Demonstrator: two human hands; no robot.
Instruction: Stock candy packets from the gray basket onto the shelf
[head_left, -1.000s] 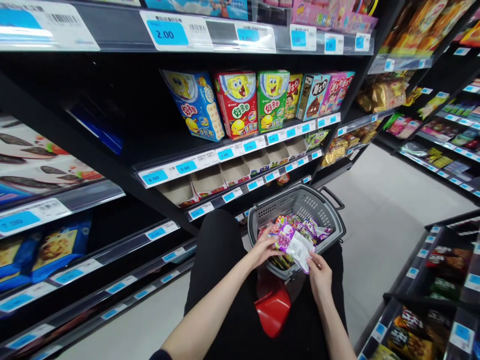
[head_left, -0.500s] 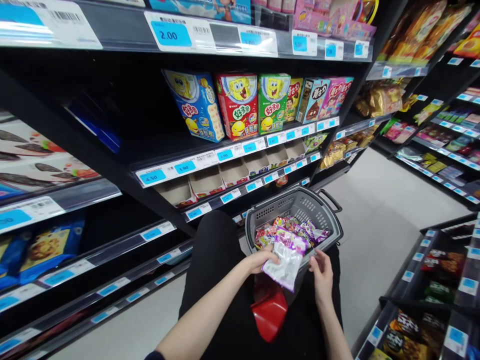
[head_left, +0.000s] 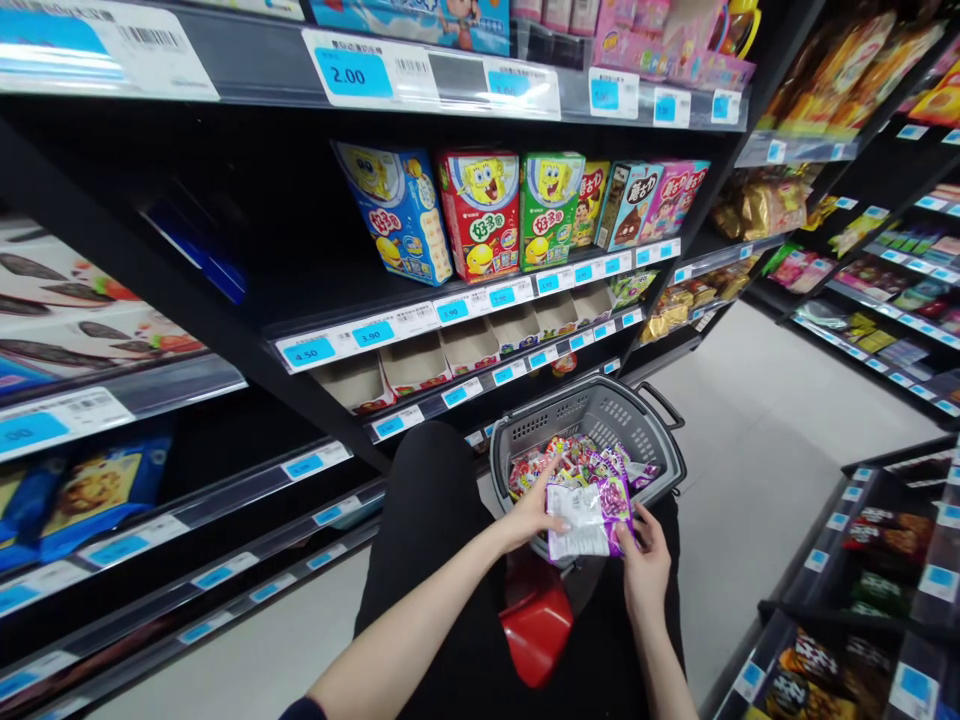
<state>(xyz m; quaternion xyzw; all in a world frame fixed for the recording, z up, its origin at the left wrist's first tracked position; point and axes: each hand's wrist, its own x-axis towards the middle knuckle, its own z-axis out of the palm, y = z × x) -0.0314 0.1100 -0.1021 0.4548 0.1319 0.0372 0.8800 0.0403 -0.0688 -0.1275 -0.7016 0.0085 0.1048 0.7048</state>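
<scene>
A white and purple candy packet (head_left: 586,518) is held level between my two hands above the near rim of a grey shopping basket (head_left: 669,425). My left hand (head_left: 529,512) grips its left end, thumb on the face towards me. At the right end, my right hand (head_left: 645,548) pinches the purple edge between thumb and fingers. Inside the basket lie several colourful candy packets (head_left: 570,455), partly hidden by the held packet and my left hand. A red object (head_left: 537,625), perhaps part of a stool, shows between my legs.
Ahead stands a shelf with blue (head_left: 397,215), red (head_left: 480,215) and green (head_left: 551,210) snack boxes. Open cartons (head_left: 471,342) line the tier below. A low rack of snack bags (head_left: 814,650) stands at the right, beside the pale floor (head_left: 750,400).
The packet has turned from a slant to nearly level. My right hand, earlier apart from it, now grips its right edge.
</scene>
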